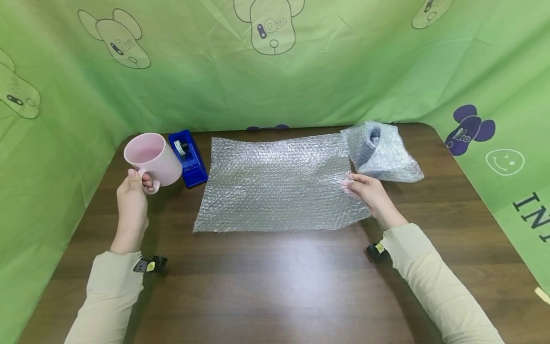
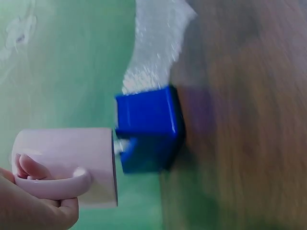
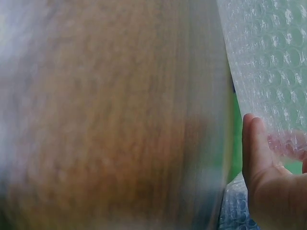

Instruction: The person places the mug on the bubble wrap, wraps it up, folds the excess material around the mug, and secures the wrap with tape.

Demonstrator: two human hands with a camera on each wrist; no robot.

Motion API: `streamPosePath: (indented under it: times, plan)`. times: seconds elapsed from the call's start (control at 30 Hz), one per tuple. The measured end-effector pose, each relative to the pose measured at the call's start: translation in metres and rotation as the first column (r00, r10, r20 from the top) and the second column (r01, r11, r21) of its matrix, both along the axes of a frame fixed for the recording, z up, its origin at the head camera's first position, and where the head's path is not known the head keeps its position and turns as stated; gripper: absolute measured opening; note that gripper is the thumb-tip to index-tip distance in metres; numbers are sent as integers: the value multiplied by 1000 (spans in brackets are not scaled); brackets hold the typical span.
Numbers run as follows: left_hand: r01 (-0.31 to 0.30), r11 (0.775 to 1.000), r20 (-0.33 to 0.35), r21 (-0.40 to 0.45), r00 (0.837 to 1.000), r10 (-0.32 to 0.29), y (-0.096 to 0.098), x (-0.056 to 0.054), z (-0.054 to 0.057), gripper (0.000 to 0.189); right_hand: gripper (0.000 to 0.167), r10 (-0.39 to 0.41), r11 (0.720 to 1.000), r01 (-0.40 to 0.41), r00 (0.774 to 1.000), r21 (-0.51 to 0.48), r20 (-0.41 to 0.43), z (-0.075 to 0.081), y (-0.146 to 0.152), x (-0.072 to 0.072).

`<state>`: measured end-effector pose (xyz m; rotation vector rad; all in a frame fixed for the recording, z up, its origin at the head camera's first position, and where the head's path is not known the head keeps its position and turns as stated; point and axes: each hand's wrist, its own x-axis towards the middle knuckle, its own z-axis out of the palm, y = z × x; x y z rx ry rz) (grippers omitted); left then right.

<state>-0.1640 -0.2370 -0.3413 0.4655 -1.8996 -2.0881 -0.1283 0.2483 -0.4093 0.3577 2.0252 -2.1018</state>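
Note:
My left hand (image 1: 134,200) grips a pink mug (image 1: 165,165) by its handle at the left of the table, its mouth tilted toward me in the head view. In the left wrist view the mug (image 2: 67,153) appears beside the blue tape dispenser (image 2: 146,127). A sheet of bubble wrap (image 1: 279,186) is spread across the middle. Its right edge is pinched by my right hand (image 1: 373,195), with some fingers showing through the clear plastic. The right wrist view has the thumb side of the hand (image 3: 271,182) against the sheet (image 3: 276,72).
A bubble-wrapped bundle (image 1: 384,153) lies at the back right, close beyond my right hand. The tape dispenser (image 1: 189,160) holds a roll of clear tape and stands between mug and sheet. Green printed cloth (image 1: 275,91) hangs behind and along both sides of the brown wooden table (image 1: 258,286).

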Motion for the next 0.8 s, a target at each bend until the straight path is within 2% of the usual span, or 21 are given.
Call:
streamPosePath:
  times: [0.07, 0.1, 0.23, 0.4, 0.6, 0.8]
  plan:
    - [24, 1000, -10, -11, 1000, -24, 7, 0, 3, 43, 53, -5, 1000, 5, 1000, -3, 11, 2, -2, 0]
    - [34, 999, -13, -18, 999, -34, 11, 0, 4, 42, 56, -6, 999, 5, 999, 45, 32, 4, -4, 0]
    - [89, 994, -3, -66, 996, -89, 25, 1, 7, 41, 53, -6, 993, -2, 998, 115, 68, 10, -8, 0]
    - [194, 972, 31, -135, 981, -191, 47, 0, 6, 39, 53, -6, 993, -3, 997, 120, 74, 10, -9, -1]
    - [333, 927, 103, -172, 942, -320, 81, -8, -2, 36, 53, -9, 994, 1, 998, 105, 67, 11, -9, 0]
    - [451, 876, 119, -171, 892, -436, 120, -17, -8, 37, 54, -23, 997, 18, 997, 77, 73, 12, -10, 1]
